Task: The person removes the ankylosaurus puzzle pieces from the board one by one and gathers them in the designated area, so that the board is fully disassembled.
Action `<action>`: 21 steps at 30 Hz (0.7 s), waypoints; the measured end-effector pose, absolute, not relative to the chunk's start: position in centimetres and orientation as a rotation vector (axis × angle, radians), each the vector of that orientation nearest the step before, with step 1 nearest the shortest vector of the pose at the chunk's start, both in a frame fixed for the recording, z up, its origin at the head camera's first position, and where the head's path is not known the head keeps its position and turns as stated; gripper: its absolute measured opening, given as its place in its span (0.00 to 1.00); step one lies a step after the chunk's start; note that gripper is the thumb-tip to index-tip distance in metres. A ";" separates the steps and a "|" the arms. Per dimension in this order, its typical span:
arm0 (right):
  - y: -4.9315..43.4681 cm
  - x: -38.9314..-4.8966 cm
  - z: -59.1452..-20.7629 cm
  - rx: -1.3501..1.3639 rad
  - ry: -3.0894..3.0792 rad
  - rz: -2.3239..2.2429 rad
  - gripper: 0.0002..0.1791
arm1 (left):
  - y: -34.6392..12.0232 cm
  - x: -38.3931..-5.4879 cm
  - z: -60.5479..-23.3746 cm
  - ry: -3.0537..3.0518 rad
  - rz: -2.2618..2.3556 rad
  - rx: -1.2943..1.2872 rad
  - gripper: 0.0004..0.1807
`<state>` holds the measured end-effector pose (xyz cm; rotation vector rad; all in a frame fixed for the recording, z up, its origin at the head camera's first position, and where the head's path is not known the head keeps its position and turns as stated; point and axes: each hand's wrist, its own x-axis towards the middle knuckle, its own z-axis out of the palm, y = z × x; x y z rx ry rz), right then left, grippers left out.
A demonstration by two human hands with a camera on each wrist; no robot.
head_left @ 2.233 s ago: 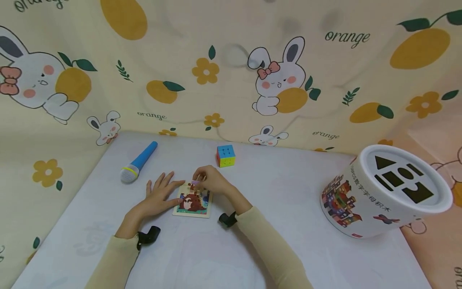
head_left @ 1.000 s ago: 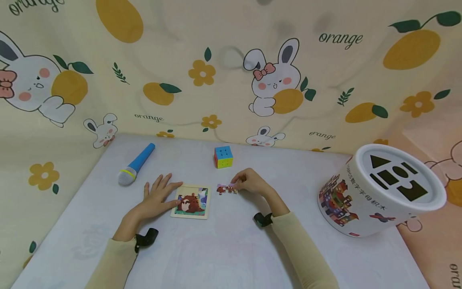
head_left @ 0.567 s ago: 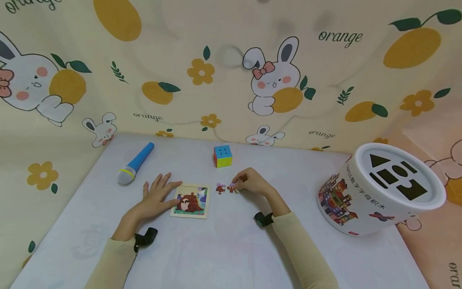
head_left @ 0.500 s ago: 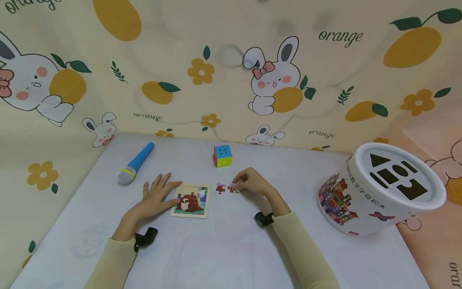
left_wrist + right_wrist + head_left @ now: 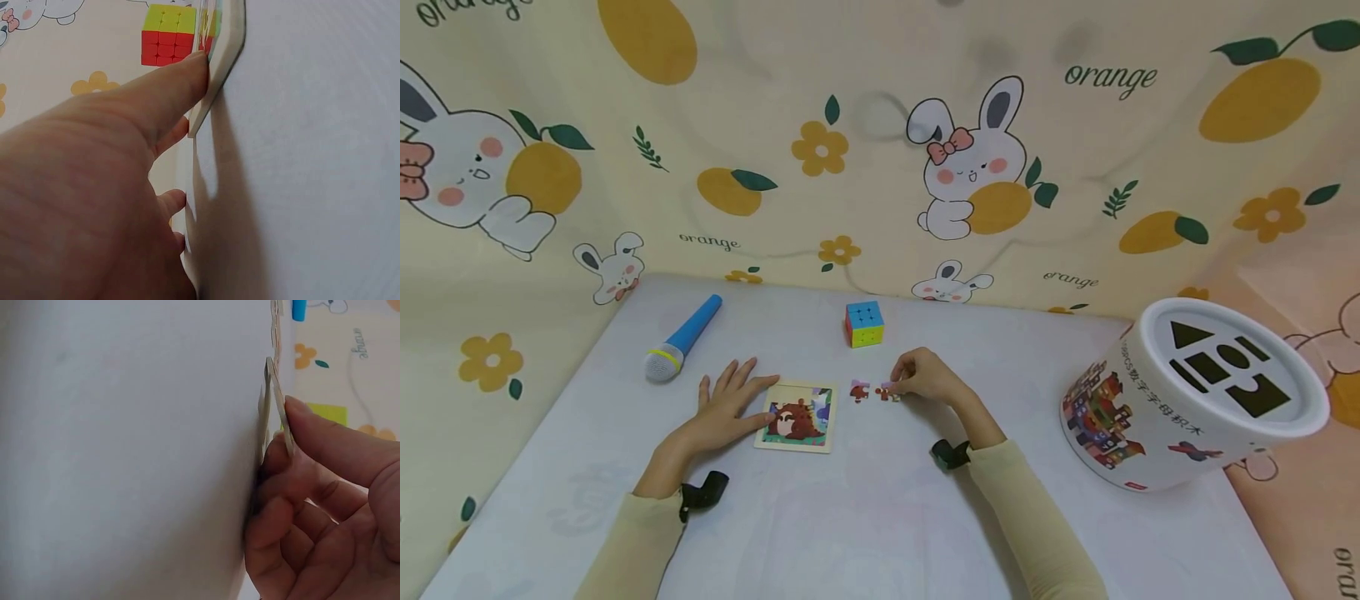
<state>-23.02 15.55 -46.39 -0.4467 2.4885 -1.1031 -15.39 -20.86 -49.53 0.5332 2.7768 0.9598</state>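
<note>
A small wooden jigsaw puzzle board (image 5: 793,451) with a brown cartoon animal lies on the table, its top part without pieces. My left hand (image 5: 715,427) rests at its left side with fingers spread. The left thumb (image 5: 181,78) touches the board's edge in the left wrist view. To the right of the board, my right hand (image 5: 931,377) pinches a jigsaw piece (image 5: 281,409) between thumb and curled fingers, and the piece tilts up off the table. A loose jigsaw piece (image 5: 859,391) lies between that hand and the board.
A puzzle cube (image 5: 865,325) stands behind the pieces. The blue toy microphone (image 5: 685,337) lies at the back left. At the right stands a large white bucket (image 5: 1180,408) with shaped holes in its lid. A printed cloth (image 5: 880,167) hangs behind the table.
My right hand has gone from over the board to its right, where jigsaw pieces now lie. A small gap has opened between the pieces there. The left hand stays by the board.
</note>
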 end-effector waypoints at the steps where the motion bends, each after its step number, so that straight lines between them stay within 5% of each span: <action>1: 15.5 -23.0 -46.4 -0.437 2.494 -1.098 0.06 | -20.9 -15.4 -49.5 2.777 0.960 0.533 0.35; 21: 14.5 -22.0 -45.8 -0.354 2.707 -0.842 0.11 | -20.5 -15.2 -49.1 2.781 0.971 0.541 0.34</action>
